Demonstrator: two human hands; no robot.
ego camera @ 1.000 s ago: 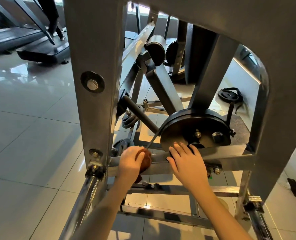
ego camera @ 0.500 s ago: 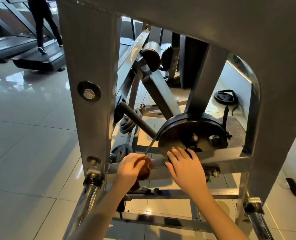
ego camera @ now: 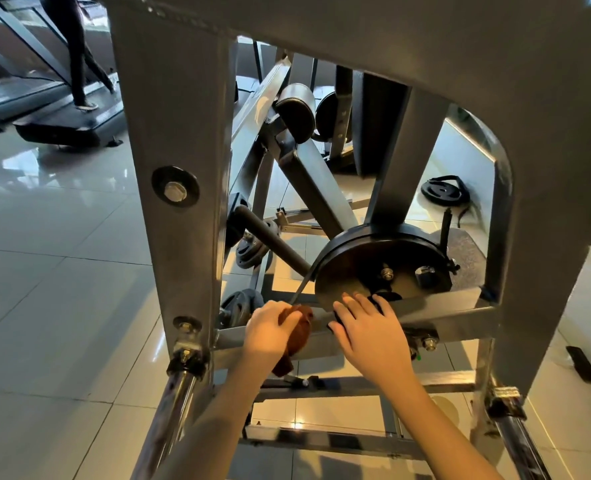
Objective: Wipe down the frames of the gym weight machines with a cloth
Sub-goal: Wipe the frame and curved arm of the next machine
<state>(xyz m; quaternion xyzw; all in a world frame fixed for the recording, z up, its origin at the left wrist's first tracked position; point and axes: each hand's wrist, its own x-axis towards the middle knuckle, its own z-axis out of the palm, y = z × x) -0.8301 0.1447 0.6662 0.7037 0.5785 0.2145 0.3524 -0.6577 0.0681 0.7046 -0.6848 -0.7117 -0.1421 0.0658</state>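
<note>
Wiping the low grey steel crossbar [ego camera: 460, 303] of the grey weight-machine frame [ego camera: 176, 133], at 6 o'clock in my view.

Doing it well, as I judge it:
- Press the cloth flat on the bar's top and front faces.
- Take long strokes from the 9 o'clock upright toward the 3 o'clock end.
- Refold to a clean side, and work round the bolts [ego camera: 429, 342] under the bar.
- Mind the black round steel disc [ego camera: 384, 268] at 12 o'clock from my right hand. Fingers could catch at its rim.

Left hand [ego camera: 268, 332]: fingers curled tight round the bunched rust-brown cloth [ego camera: 299, 336], with a tail hanging toward 6 o'clock. The cloth touches the bar.

Right hand [ego camera: 370, 336]: fingers straight and spread, palm down on the bar, bracing and holding nothing. The fingertips reach the disc's lower edge, but I cannot tell if they touch it.

The hands are near each other but not touching, with the cloth between them.
</note>
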